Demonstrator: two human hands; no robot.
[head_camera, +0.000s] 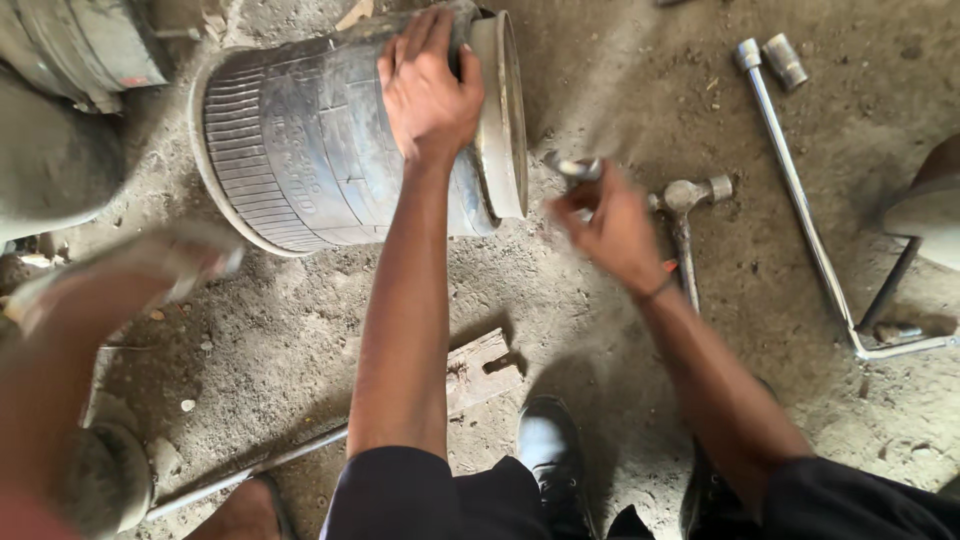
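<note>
A black rubber air-spring bellows (310, 150) with a metal end plate (503, 115) lies on its side on the dirt floor. My left hand (428, 85) rests on top of it near the plate, fingers curled over the rubber. My right hand (610, 230) hovers just right of the plate, blurred, pinching a small metal fitting (578, 168) between thumb and fingers. A hammer (685, 215) lies on the ground right behind that hand.
A long chrome L-shaped wrench (800, 190) and a socket (785, 60) lie at right. A wood block (480, 370) and a thin rod (250, 470) sit near my black shoes (550, 450). Another person's blurred arm (90, 300) reaches in at left, by more rubber parts.
</note>
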